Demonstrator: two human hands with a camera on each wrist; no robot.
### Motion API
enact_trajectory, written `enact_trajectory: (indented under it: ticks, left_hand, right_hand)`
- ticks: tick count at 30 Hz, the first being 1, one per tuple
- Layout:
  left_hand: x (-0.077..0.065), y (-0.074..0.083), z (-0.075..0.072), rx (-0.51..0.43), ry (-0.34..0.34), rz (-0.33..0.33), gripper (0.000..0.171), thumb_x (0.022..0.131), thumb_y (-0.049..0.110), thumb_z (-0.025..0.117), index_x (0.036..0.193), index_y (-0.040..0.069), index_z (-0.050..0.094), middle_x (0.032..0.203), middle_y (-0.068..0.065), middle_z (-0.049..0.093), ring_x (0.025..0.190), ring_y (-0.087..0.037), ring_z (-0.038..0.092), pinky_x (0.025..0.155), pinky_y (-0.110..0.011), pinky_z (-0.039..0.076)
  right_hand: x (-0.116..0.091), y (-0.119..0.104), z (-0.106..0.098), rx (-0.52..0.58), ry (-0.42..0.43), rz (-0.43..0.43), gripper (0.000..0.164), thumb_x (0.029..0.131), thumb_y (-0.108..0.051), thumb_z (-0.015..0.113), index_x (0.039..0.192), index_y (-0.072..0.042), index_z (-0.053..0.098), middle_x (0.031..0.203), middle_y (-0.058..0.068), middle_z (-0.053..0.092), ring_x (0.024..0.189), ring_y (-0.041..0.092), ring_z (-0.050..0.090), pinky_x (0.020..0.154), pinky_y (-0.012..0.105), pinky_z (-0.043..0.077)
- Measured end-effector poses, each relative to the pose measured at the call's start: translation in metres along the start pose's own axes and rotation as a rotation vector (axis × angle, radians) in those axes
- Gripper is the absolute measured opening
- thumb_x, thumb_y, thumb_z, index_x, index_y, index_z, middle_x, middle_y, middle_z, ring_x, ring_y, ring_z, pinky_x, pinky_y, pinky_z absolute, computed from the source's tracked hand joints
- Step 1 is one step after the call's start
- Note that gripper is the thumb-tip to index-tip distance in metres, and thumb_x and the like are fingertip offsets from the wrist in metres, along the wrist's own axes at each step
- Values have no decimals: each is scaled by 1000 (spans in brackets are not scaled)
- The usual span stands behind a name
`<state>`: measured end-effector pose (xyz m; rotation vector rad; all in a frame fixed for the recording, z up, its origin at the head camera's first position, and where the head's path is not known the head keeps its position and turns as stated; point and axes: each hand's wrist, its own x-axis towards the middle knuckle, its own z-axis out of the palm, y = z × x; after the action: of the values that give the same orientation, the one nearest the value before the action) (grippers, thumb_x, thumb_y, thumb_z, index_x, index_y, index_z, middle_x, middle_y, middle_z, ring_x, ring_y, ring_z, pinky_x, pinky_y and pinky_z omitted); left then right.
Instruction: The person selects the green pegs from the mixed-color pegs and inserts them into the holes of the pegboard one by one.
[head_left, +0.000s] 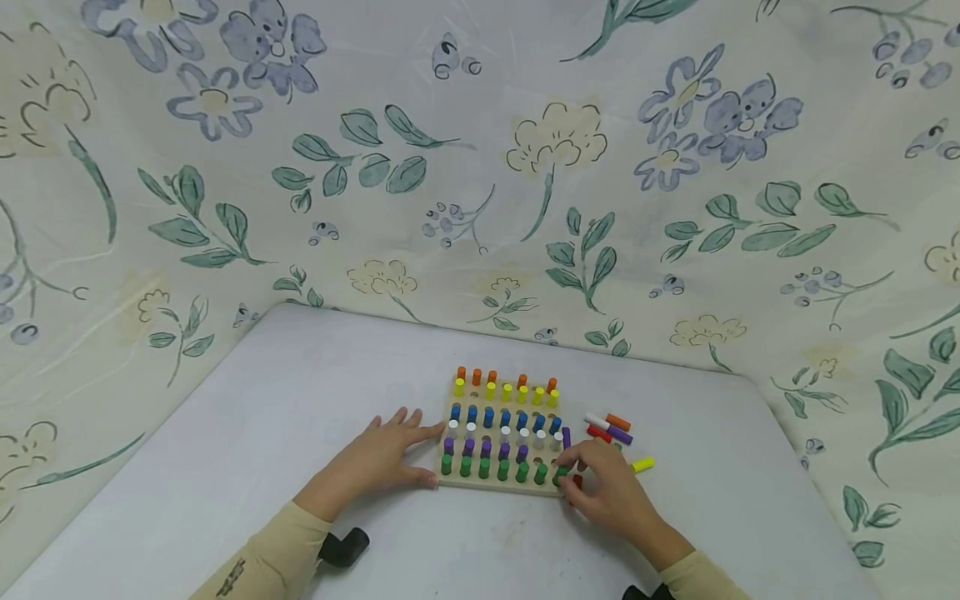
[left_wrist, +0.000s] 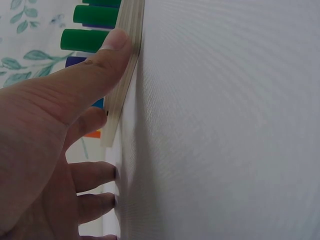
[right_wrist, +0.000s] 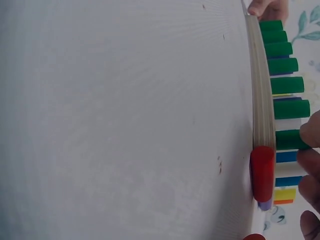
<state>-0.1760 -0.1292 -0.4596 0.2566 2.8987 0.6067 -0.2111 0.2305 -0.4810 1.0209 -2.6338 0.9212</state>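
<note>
A wooden pegboard [head_left: 501, 487] lies on the table, carrying rows of orange, yellow, blue, white, purple and green pegs. My left hand [head_left: 378, 454] rests at its left side with fingers spread. In the left wrist view, the thumb [left_wrist: 116, 42] presses the board's edge beside a green peg [left_wrist: 82, 40] and the index fingertip touches it further along. At the front right corner, my right hand [head_left: 611, 487] pinches the top of the last green peg [right_wrist: 290, 140], which stands in the green row. Part of that corner is hidden behind the fingers.
Right of the board lie loose pegs: an orange peg [head_left: 618, 422], a white peg [head_left: 596, 419], a purple peg [head_left: 620, 435], a red peg [head_left: 599, 433] and a yellow peg [head_left: 642, 464]. Another red peg [right_wrist: 262, 172] lies by the board's edge. A floral curtain [head_left: 480, 208] hangs behind the table.
</note>
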Motion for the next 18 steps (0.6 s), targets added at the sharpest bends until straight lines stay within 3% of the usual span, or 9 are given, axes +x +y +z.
enact_trajectory:
  ticks: [18]
  left_hand:
    - [-2,3,-3,6,-5,0,83,78,54,82,149,22,54,158,-24,39,150,-47,25,119,-68,16]
  right_hand:
    - [0,-2,-3,-25,-54,64,30,87,-19,82,111,-25,66,97,-23,59,87,3,55,85,31,53]
